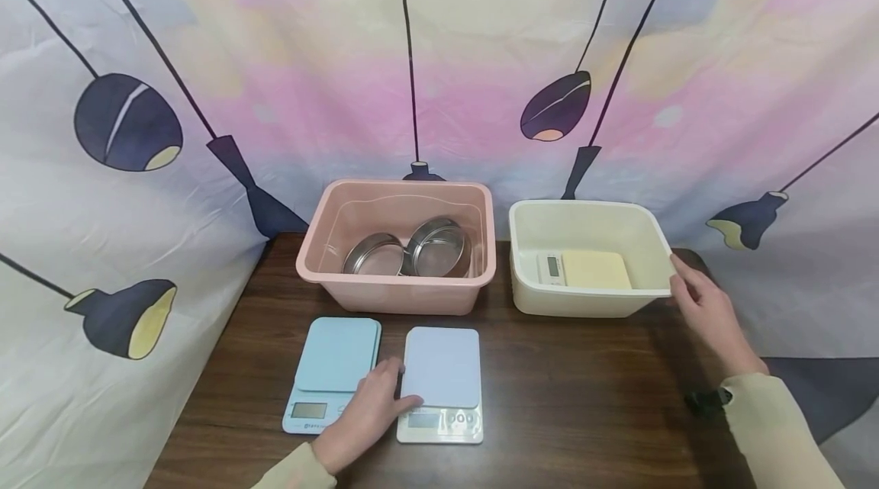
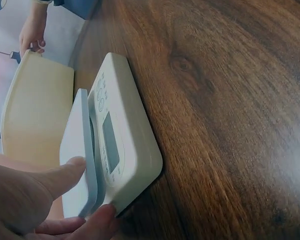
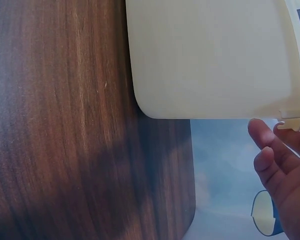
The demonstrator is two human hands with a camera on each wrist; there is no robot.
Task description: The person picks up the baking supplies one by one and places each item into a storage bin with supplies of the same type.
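- At the near left of the brown wood-grain table (image 1: 549, 390) lies a light-blue rectangular kitchen scale (image 1: 336, 355). Your left hand (image 1: 367, 405) covers its near right corner; whether they touch, you cannot tell from here. A sideways swing of your wrist could knock it askew.
- Behind it, at the far left, stands a deep pink plastic basin (image 1: 394, 298) holding two round metal sieves (image 1: 374, 252). The right-hand one leans and touches its neighbour, so a bump to the basin could make it slip.
- Just right of the light-blue scale, flat on the table, is a white kitchen scale with a pale lavender plate (image 1: 442, 367). Your left hand grips its left edge, thumb on top of the plate, fingertips low at the side. You cannot tell whether they reach under the base; if only the plate is held, lifting could part it from the body.
- At the far right stands a cream plastic basin (image 1: 580, 304) with a smaller white scale with a yellow plate (image 1: 596, 269) lying inside.
- Your right hand (image 1: 710, 313) holds the cream basin's rim at its right end. Too hard a pull on that one end could tip or twist it, and the scale inside could slide.
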